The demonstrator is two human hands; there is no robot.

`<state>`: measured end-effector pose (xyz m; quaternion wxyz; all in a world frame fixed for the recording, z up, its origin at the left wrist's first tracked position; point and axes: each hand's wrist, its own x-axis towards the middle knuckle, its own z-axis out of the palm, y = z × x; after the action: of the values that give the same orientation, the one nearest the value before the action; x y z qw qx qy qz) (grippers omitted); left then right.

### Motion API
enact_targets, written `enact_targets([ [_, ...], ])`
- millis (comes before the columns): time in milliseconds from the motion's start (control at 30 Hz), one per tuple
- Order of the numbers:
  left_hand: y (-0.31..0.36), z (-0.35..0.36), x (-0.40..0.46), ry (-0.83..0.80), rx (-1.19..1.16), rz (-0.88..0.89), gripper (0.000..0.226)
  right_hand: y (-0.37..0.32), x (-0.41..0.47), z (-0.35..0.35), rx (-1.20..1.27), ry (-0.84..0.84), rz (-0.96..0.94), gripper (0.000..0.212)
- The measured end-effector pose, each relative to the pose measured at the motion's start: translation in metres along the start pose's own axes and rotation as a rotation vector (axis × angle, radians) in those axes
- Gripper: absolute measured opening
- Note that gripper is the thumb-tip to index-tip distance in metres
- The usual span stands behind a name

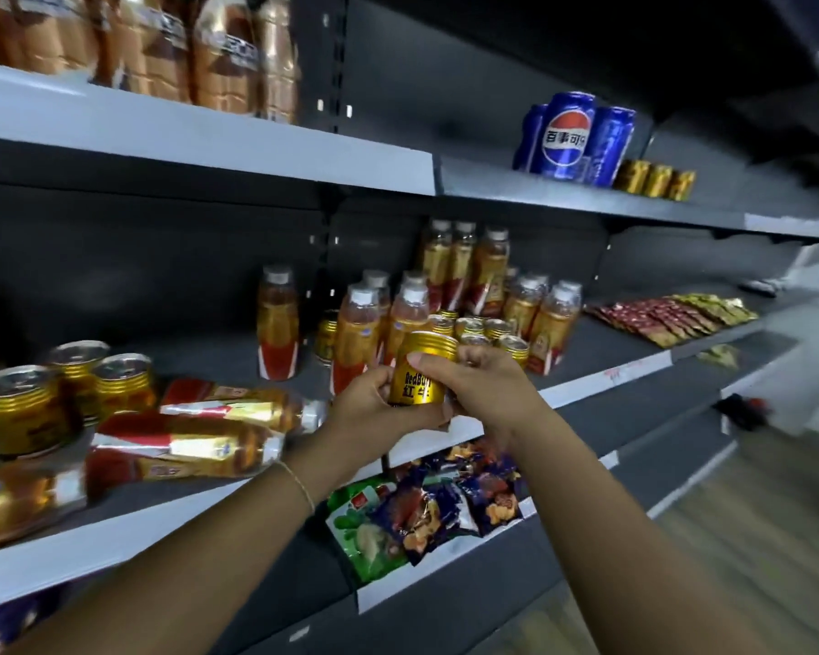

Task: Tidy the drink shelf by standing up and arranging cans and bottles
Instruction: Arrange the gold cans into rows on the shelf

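Note:
A gold Red Bull can [421, 378] is held upright in front of the middle drink shelf [601, 378]. My left hand [374, 408] grips its lower left side and my right hand [481, 380] grips its right side and top rim. Behind it stand several gold cans [485, 330] and several amber bottles [459, 271]. To the left, three bottles lie on their sides [195, 437], and three gold cans [74, 385] stand near them. One bottle [278, 321] stands alone.
The upper shelf carries blue Pepsi cans [570, 137] and small gold cans [656, 179]. Flat red and yellow sachets [667, 316] lie at the right of the middle shelf. Snack bags [426, 508] fill the shelf below. Bottle packs [171, 44] stand at top left.

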<state>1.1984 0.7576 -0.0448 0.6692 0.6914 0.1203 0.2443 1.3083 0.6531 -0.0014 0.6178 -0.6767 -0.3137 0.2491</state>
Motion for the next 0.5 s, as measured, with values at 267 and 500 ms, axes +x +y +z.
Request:
enact_targets([
  [267, -0.017, 0.030, 0.078, -0.162, 0.183, 0.091, 0.040, 0.006, 0.041, -0.057, 0.005, 0.152, -0.007, 0.045],
  [500, -0.040, 0.060, 0.113, -0.203, 0.359, 0.263, 0.054, 0.031, 0.065, -0.097, 0.043, 0.193, -0.023, 0.032],
])
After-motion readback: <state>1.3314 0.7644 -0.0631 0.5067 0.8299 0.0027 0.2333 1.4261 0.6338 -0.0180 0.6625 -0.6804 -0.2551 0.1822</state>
